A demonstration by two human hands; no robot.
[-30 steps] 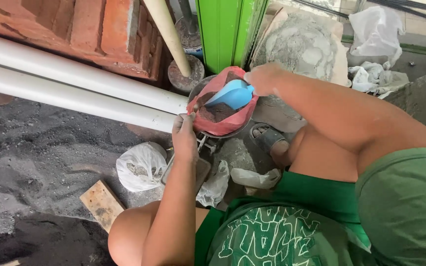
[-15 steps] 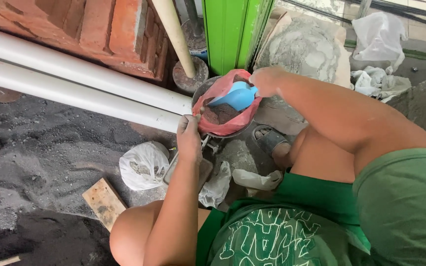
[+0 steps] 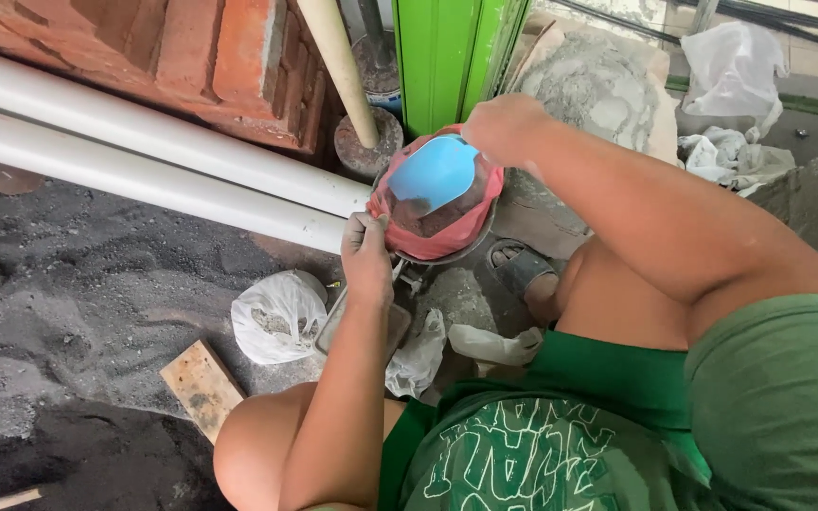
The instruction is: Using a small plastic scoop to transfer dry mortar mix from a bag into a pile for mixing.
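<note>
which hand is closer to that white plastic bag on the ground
Left. The left hand grips the red bag's rim just above the white plastic bag; the right hand is farther off, at the blue scoop.

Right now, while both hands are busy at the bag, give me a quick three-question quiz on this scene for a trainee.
1. True or false: the left hand grips the rim of the red plastic bag.
2. What does the right hand hold over the bag? A) a blue scoop B) a hammer C) a brush
3. What long things lie along the foot of the brick wall, left of the bag?

Key:
1. True; its grip pinches the bag's near edge.
2. A, the blue scoop, tipped into the bag's mouth.
3. Two white pipes, side by side.
</note>
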